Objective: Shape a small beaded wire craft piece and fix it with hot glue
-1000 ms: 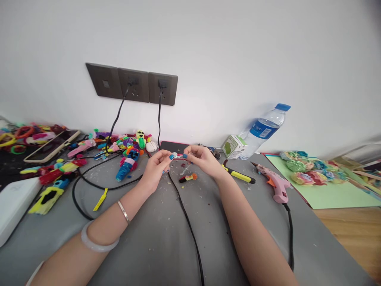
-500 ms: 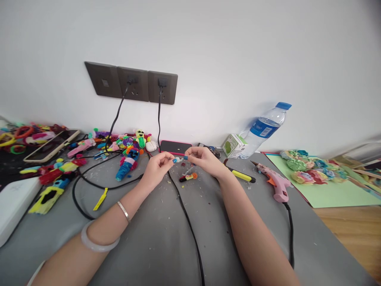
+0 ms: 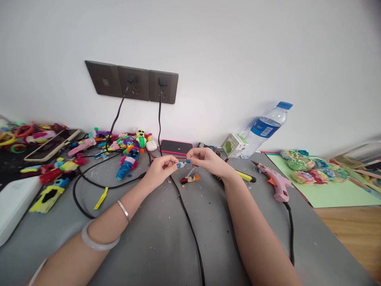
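My left hand (image 3: 159,171) is closed in a pinch, thumb and fingertips gripping a small whitish, glittery piece (image 3: 181,165). Facing it, my right hand (image 3: 210,162) pinches at the other end of this piece; the fingers partly hide what lies between them. A thin, clear-looking strand (image 3: 189,172) slants down from the right fingertips. At its lower end is a small red, black and orange pipe-cleaner piece (image 3: 190,179), lying on or just above the grey table (image 3: 166,238). Both hands are held just above the table, fingertips almost touching.
A black cable (image 3: 190,226) runs beneath the hands. A red-rimmed phone (image 3: 176,146) lies behind them. To the right are a yellow-black tool (image 3: 245,176), a pink glue gun (image 3: 279,186) and a leaning water bottle (image 3: 264,129). Pipe-cleaner figures (image 3: 127,165) crowd the left.
My left hand has shifted a little to the right and down, bringing the fingertips closer together. The small red, black and orange piece has moved slightly to the right.
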The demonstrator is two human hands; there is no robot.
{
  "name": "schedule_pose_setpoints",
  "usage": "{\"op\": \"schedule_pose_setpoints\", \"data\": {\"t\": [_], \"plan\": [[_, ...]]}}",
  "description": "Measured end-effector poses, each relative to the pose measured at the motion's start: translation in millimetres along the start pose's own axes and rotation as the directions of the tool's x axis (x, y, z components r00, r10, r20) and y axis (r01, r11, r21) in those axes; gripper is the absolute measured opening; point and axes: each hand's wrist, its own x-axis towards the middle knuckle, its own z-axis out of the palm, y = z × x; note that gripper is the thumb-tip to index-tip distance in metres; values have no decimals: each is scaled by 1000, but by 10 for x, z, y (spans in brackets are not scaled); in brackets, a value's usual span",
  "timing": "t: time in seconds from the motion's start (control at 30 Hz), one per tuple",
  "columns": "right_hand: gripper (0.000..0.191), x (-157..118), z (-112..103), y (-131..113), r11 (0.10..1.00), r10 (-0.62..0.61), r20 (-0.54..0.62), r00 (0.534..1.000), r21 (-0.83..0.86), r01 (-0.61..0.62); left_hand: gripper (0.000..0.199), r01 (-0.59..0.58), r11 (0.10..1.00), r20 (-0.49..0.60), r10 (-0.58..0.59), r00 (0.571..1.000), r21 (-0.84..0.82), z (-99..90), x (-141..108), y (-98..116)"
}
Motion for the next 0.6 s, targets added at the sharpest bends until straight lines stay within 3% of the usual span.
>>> {"op": "schedule_pose_setpoints", "data": {"t": [0.23,0.6], "plan": [[19,-28,-45,18,995,-38,64,997,94,32,25,45,996,85,-39,996,-72,14,-23,45],[21,-37,-53,57,976,-81,192,978,216,39,22,182,945,282,-103,954,-272,39,-74,164]]}}
